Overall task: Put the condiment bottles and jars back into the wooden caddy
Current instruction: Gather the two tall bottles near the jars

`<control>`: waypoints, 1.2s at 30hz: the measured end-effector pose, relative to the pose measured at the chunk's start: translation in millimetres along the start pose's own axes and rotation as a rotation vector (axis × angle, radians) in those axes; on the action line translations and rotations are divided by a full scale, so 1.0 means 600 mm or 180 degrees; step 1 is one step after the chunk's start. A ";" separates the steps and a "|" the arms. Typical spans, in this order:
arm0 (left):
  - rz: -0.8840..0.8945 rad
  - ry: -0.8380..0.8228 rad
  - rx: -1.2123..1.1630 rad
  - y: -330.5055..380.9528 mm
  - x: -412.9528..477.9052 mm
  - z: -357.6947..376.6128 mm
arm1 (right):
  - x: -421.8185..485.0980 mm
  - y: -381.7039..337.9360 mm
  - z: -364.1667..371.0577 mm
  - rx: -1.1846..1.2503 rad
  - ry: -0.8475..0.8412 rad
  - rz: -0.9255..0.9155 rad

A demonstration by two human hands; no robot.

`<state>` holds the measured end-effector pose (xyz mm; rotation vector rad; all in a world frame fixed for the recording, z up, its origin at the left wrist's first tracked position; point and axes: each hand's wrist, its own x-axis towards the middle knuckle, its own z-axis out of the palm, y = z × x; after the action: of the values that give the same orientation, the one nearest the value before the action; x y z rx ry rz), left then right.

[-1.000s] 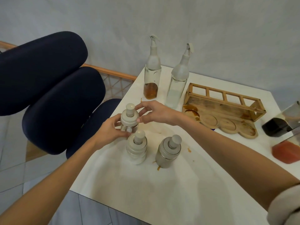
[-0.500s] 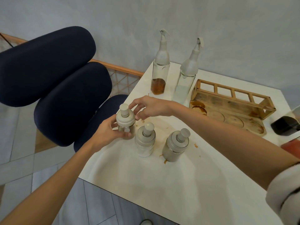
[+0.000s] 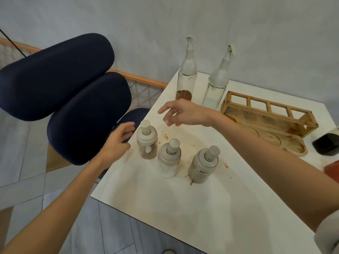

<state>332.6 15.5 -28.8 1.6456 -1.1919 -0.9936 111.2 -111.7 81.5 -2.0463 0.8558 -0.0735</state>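
Wooden and empty, the caddy (image 3: 260,119) sits toward the table's (image 3: 183,208) far right corner, its round recesses bare and stained. Two spray bottles, the amber bottle (image 3: 186,77) and the clear bottle (image 3: 217,85), stand just beside one end of it, along the far edge. Three lidded jars stand nearer us: the brown-filled jar (image 3: 146,143) close to the left edge, the white-filled jar (image 3: 169,159) just beside it, the third jar (image 3: 203,165) further in. Our left hand (image 3: 117,142) hovers just beside the brown-filled jar, fingers spread and holding nothing. Our right hand (image 3: 185,114) hangs above the table between jars and bottles, fingers loose, likewise empty. Nothing is stowed yet, we judge. To lift a jar well, we should wrap the glass body below the lid, not the knob, which may pull free, keep it upright, and settle it squarely in a recess.
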 end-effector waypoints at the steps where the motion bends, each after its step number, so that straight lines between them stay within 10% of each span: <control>1: 0.0007 0.0347 -0.0103 0.011 0.004 -0.009 | -0.011 0.001 -0.010 0.0024 0.0119 -0.0030; 7: 0.0643 0.1213 -0.0120 0.141 0.027 -0.031 | -0.085 0.029 -0.055 0.0093 0.0727 -0.0045; 14: 0.1358 0.0742 0.0172 0.319 0.058 0.067 | -0.137 0.131 -0.106 0.0517 0.1906 0.0499; 19: 0.0898 0.0563 0.0336 0.346 0.144 0.122 | -0.120 0.179 -0.141 0.0966 0.2838 0.0775; 25: 0.0000 0.0167 0.0680 0.291 0.246 0.123 | -0.069 0.213 -0.115 0.1041 0.2560 0.0952; 36: 0.0077 -0.0607 0.0704 0.181 0.396 0.156 | 0.034 0.222 -0.079 0.1008 0.3183 0.0926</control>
<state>268.5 -251.0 15.2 1.7308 -1.4908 -1.0522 37.5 -206.6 4.4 -1.4997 1.6018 -1.0611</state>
